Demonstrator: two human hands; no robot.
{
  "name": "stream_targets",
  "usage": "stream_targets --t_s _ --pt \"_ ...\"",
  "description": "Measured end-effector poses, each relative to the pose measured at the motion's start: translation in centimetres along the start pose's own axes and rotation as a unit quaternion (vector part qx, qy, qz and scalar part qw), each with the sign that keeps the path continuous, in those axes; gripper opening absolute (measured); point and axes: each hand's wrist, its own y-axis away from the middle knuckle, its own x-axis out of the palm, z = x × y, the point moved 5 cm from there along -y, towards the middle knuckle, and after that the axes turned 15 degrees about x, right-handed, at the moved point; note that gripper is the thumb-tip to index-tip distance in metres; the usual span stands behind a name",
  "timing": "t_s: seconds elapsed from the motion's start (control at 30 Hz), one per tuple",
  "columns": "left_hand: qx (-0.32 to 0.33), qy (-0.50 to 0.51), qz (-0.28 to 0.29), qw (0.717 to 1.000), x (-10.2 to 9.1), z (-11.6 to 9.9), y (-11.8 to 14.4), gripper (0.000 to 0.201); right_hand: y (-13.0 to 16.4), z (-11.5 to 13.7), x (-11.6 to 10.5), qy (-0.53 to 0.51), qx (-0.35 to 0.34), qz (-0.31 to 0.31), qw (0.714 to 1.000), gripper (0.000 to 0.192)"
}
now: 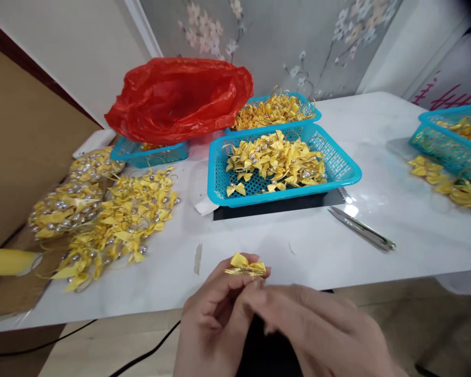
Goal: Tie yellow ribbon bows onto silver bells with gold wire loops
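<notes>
A small yellow ribbon bow [245, 265] with gold thread around its middle is pinched between the fingertips of both hands at the table's near edge. My left hand [212, 319] grips it from below and left. My right hand [317, 330] meets it from the right, fingers closed at the bow's centre. Straight ahead stands a blue plastic basket [349, 170] holding several yellow bows with silver beads.
A loose heap of finished yellow bows [129, 220] lies at the left, with bagged bundles [68, 209] beside it. Thread snips [363, 229] lie to the right. A red plastic bag [180, 97] covers another blue basket [149, 154]; more baskets [447, 141] stand behind and at far right.
</notes>
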Motion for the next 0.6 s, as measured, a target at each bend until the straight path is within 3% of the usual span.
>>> stream_targets --t_s 0.1,0.27,0.43,0.6 --pt "0.010 -0.012 0.021 1.000 0.0 -0.4 0.2 0.017 -0.8 -0.9 0.0 0.014 0.001 -0.022 1.000 0.037" --pt "-0.016 0.010 0.024 1.000 -0.1 -0.1 0.5 0.011 -0.7 -1.4 0.1 0.094 0.025 -0.028 0.995 0.028" --pt "-0.076 0.038 0.021 0.996 0.1 0.8 0.2 0.012 -0.1 -1.0 -0.2 0.038 0.068 -0.079 0.994 0.018" --pt "-0.052 0.031 0.038 0.997 0.3 0.7 0.2 0.014 -1.2 -1.6 1.2 0.106 -0.004 -0.092 0.990 0.027"
